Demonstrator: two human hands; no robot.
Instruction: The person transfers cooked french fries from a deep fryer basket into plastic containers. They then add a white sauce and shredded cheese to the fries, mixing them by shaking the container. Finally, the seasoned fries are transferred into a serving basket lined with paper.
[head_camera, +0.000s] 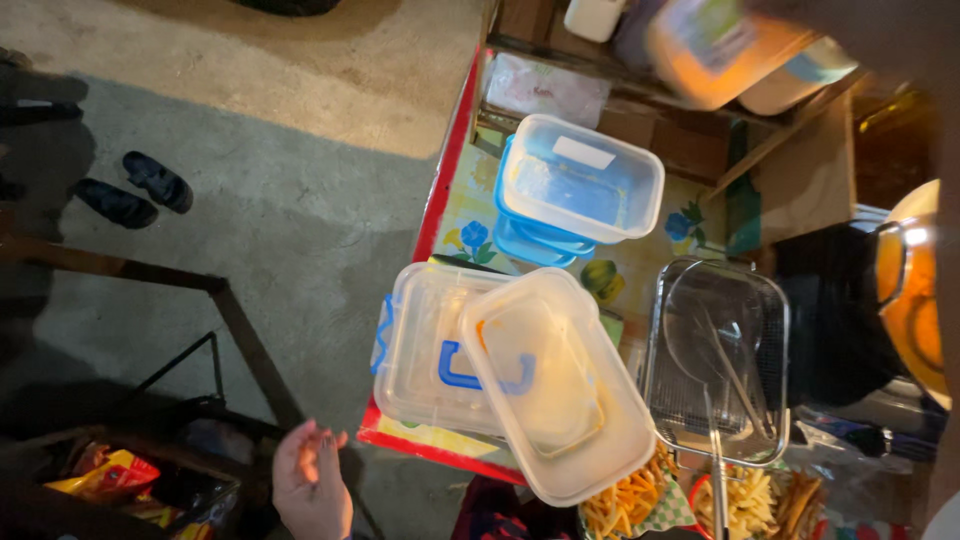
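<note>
My left hand (310, 485) hangs open and holds nothing, low beside the red edge of the table (445, 170). Nearest to it is a clear plastic box with blue latches (425, 350), with a clear lid (560, 390) lying askew across it. My right hand (850, 25) is blurred at the top right and appears closed around an orange jar with a label (715, 45), held above the back of the table. Another clear box (580, 185) sits on a stack of blue lids in the middle.
A wire mesh basket (715, 355) holding metal tongs stands at the right, with fries and other fried snacks (740, 500) below it. An orange vessel (915, 290) is at the far right. Dark sandals (135, 190) lie on the floor. Snack packets (100, 475) sit at bottom left.
</note>
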